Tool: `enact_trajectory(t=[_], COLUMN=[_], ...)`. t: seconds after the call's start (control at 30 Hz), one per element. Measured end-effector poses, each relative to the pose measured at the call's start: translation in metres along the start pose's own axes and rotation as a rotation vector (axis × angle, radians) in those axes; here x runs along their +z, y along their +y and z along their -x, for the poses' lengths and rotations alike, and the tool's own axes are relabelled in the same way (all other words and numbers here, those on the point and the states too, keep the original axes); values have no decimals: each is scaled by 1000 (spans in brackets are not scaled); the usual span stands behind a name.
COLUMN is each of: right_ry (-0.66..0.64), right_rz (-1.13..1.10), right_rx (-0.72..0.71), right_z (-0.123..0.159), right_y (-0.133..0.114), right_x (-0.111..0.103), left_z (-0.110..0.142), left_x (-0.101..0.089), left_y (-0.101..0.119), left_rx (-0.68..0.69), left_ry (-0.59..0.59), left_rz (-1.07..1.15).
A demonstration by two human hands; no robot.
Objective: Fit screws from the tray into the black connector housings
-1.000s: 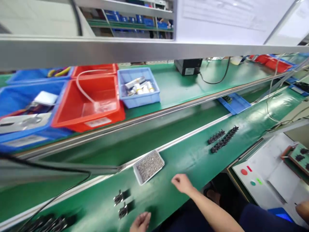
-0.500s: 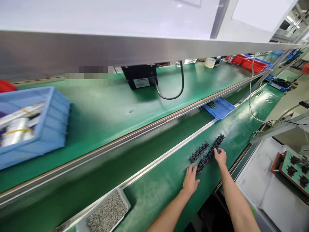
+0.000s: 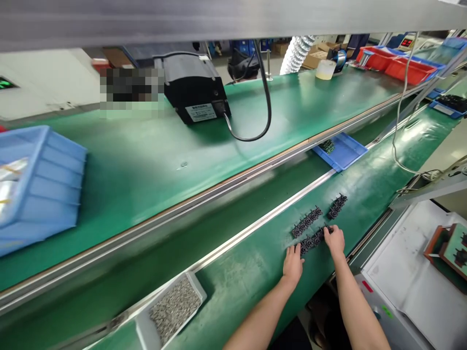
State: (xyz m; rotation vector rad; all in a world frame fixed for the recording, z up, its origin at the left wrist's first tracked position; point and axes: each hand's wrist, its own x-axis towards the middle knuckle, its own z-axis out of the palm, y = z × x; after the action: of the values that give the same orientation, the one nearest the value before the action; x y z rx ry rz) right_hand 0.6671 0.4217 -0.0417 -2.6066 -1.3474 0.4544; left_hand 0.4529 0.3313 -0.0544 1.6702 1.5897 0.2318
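Three short rows of small black parts lie on the green bench mat. My left hand [image 3: 293,263] rests flat, fingers stretched, touching the near end of the front row of black parts [image 3: 313,240]. My right hand [image 3: 334,239] presses its fingertips on the far end of that same row. A second row of black parts [image 3: 307,221] lies just behind it. A third, shorter row of black parts [image 3: 337,205] sits apart to the right.
A white tray of small metal pieces [image 3: 172,307] stands at the lower left. A blue tray [image 3: 343,151] sits on the belt beyond. On the raised shelf are a black box [image 3: 193,95] with a cable and a light-blue bin [image 3: 40,180]. A white machine surface [image 3: 412,277] lies right.
The long row of black parts has split: a short piece now lies apart to the right, and both hands hold the nearer piece between them. The view has tilted a little.
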Motion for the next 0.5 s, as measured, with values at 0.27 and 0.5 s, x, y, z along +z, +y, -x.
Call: enact_trajectory(t=[0.27,0.5], right_ry=[-160,-341], right_rz=[29,73], right_rx=[-83,-295], right_z=[139,272], right_y=[-36,-90], right_x=[32,68], left_z=[110,230], left_x=[-28,-61], left_y=[-99,-202], left_rx=[-153,-287], left_ry=[72,199], left_rz=[39,66])
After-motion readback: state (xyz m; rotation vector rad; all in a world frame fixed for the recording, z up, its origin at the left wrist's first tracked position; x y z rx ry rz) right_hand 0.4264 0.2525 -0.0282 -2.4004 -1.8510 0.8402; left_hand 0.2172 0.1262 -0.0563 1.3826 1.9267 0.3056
